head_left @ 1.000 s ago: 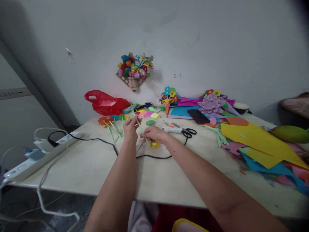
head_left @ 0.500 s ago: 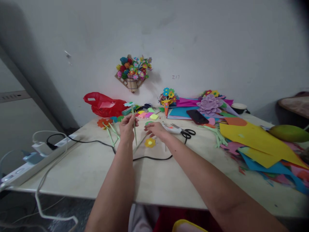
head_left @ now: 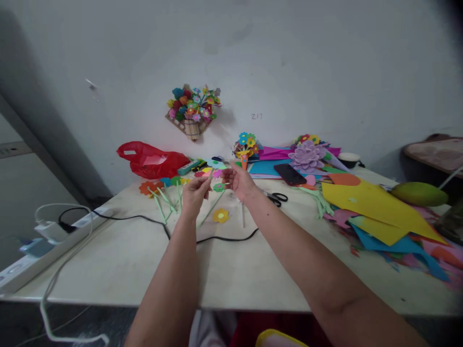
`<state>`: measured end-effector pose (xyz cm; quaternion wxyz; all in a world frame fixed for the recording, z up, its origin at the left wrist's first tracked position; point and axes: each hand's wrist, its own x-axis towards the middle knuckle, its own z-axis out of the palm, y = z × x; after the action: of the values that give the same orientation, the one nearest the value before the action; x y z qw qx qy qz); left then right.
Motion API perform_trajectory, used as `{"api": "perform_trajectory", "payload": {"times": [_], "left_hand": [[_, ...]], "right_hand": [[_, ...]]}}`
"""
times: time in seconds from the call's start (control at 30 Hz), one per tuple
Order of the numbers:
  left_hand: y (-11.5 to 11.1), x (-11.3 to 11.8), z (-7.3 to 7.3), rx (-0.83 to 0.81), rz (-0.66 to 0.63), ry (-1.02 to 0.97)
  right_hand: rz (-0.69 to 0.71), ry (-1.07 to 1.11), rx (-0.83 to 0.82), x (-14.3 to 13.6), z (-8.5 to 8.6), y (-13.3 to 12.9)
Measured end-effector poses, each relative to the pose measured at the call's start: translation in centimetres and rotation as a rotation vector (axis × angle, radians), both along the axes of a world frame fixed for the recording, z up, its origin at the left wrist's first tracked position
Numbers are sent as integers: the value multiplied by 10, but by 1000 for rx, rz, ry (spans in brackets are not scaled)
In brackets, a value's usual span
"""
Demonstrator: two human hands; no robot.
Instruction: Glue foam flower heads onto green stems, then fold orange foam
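Note:
My left hand point(head_left: 196, 195) is closed in a pinch on the pale green stem of a paper flower. The light blue flower head point(head_left: 215, 164) tilts just above my fingertips. Facing it, my right hand point(head_left: 239, 182) is open, its curved fingers apart beside the flower; whether they touch it I cannot tell. Below the hands lie a green flower point(head_left: 219, 187), a yellow flower point(head_left: 221, 215) and a loose pale green strip point(head_left: 211, 208). Black-handled scissors point(head_left: 278, 197) are partly hidden behind my right wrist. A whitish stick point(head_left: 243, 217) stands out under that wrist.
A black cable point(head_left: 227, 235) crosses the table in front. To the left are green stems point(head_left: 162, 205), a red plastic bag point(head_left: 148, 161) and a power strip point(head_left: 39, 258). A phone point(head_left: 289, 174), yellow sheets point(head_left: 376, 207) and a mango-like fruit point(head_left: 419, 193) lie to the right.
The flower in my left hand has tipped from upright towards the right. My right hand has risen and turned, opening its fingers beside the flower. The view has shifted slightly.

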<state>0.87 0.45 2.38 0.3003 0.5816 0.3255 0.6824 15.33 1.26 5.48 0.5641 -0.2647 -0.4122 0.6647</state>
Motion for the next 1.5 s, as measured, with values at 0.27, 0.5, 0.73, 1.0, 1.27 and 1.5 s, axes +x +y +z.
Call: {"api": "perform_trajectory", "payload": {"times": [0.27,0.5,0.73,1.0,1.27,1.5], "left_hand": [[5,1,-6,-5,6,80],[5,2,-7,-24,8,96],[4,4,-7,-32,-6,36],[0,4,-7,-31,-49,81],[0,3,-6,-72,-78,5],[0,-3,-2,-46,-29,-163]], "right_hand": [[25,58,-52,0,7,-5],[63,98,-61,-2,2,-5],[107,68,-69,-3,-2,-3],[145,131,-117,-1,0,-5],[126,101,-174,2,-1,-5],[80,-238,-62,-14,-18,-6]]}}
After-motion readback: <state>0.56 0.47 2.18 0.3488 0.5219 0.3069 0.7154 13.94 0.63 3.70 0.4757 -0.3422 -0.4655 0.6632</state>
